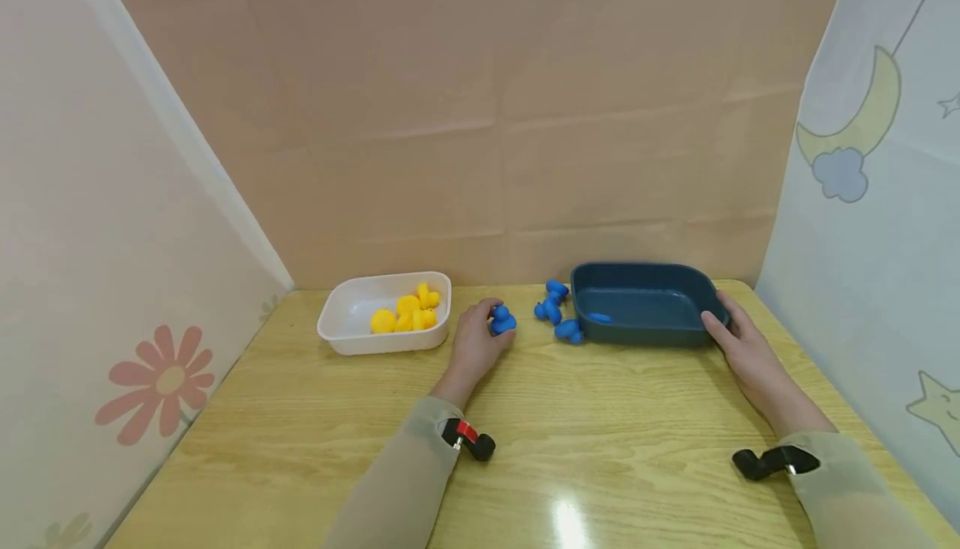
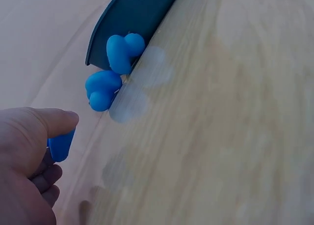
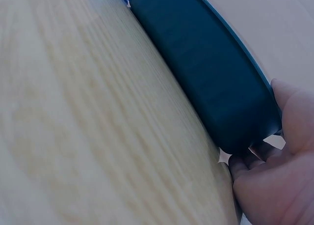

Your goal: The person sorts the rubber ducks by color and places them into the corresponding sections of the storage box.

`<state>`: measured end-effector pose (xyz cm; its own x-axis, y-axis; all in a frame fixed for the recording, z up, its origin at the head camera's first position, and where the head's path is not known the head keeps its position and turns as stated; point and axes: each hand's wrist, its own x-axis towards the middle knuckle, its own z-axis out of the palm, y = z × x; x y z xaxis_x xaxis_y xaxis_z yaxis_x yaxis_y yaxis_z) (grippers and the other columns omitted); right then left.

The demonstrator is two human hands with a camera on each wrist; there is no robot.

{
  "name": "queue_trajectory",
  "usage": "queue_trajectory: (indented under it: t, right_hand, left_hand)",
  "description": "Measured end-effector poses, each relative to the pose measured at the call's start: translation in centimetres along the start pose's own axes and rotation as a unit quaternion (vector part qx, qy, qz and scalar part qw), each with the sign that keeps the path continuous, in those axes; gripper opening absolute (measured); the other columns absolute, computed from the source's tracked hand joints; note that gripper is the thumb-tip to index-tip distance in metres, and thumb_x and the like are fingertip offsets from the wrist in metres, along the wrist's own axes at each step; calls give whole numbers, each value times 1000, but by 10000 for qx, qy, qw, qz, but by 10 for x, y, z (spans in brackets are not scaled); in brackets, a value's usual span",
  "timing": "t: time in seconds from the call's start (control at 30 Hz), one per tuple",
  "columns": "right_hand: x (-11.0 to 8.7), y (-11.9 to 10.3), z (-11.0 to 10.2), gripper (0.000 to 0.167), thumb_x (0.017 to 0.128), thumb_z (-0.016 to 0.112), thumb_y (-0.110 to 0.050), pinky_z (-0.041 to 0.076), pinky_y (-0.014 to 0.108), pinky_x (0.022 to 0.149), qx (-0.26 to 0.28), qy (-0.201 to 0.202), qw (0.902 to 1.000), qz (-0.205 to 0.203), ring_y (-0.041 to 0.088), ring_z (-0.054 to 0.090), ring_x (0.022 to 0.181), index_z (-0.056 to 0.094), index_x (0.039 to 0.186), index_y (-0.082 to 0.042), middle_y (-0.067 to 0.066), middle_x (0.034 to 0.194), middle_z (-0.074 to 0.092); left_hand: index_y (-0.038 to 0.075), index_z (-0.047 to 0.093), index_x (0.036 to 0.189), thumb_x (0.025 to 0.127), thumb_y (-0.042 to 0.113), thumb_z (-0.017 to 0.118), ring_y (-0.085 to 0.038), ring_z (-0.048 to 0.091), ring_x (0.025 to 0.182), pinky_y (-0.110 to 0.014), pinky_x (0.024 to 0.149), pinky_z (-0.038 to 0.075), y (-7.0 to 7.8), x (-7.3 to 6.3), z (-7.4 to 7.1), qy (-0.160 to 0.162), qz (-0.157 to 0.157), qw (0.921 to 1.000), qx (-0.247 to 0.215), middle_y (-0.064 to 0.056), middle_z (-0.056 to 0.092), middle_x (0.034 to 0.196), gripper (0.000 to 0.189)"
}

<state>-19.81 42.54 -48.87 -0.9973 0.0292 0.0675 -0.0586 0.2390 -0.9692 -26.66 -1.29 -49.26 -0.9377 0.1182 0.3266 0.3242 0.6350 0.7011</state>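
My left hand [image 1: 477,341] pinches a small blue toy duck [image 1: 503,321] between thumb and fingers, just right of the white bin. In the left wrist view the thumb covers part of that blue duck [image 2: 62,146]. My right hand [image 1: 746,353] grips the right end of a dark teal bin [image 1: 648,336], thumb over the rim and fingers around the outer side. Inside the teal bin, near its left front, lies a blue piece [image 1: 598,317], partly hidden by the wall. Several blue ducks [image 1: 550,311] lie in a cluster against the bin's left side.
A white bin [image 1: 341,342] stands on the left of the wooden table [image 1: 360,424], with several yellow toy ducks [image 1: 408,306] gathered in its right half. A brown backdrop [image 1: 480,116] rises behind the bins. Patterned cloth walls [image 1: 862,241] flank the table.
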Motion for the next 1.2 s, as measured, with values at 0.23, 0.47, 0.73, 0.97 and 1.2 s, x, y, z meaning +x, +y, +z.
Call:
queue_trajectory:
  t: [0.23, 0.47, 0.73, 0.97, 1.2]
  right_hand:
    - [-2, -2, 0, 86, 118, 48, -46, 5, 8, 121, 4, 52, 10000, 15, 29, -22, 164, -9, 178, -23, 13, 180, -22]
    - [-3, -3, 1, 86, 118, 48, -47, 4, 13, 124, -20, 19, 10000, 46, 32, -24, 164, -9, 178, -26, 12, 180, -23]
    - [-5, 0, 1, 86, 118, 48, -47, 4, 15, 125, 1, 30, 9998, 176, 32, -23, 164, -10, 177, -26, 12, 180, -23]
    - [-5, -3, 1, 88, 117, 49, -50, -4, 32, 133, -63, 58, 9999, 144, 34, -23, 164, -9, 178, -24, 12, 180, -23]
    - [-5, -3, 2, 88, 117, 50, -49, 1, 21, 129, -59, 71, 9999, 118, 34, -22, 164, -9, 178, -26, 13, 180, -22]
  left_hand:
    - [8, 67, 145, 96, 19, 90, -34, 63, 125, -50, 110, 54, 23, 5, 5, -67, 163, 9997, -185, -14, 71, 135, 54]
    - [9, 69, 146, 96, 24, 90, -32, 62, 126, -46, 109, 54, 52, 14, 17, -102, 334, 9993, -157, -10, 73, 134, 56]
    - [8, 70, 143, 97, 27, 89, -30, 62, 124, -44, 106, 53, 80, 21, 33, -77, 981, 9951, 90, -6, 75, 130, 53]
    - [12, 69, 148, 98, 28, 89, -29, 63, 130, -44, 109, 52, 100, 25, 47, -171, 880, 9960, 46, -4, 74, 138, 56]
    - [16, 67, 150, 99, 32, 87, -26, 63, 131, -40, 112, 49, 110, 28, 60, -212, 826, 9959, 303, -3, 73, 140, 58]
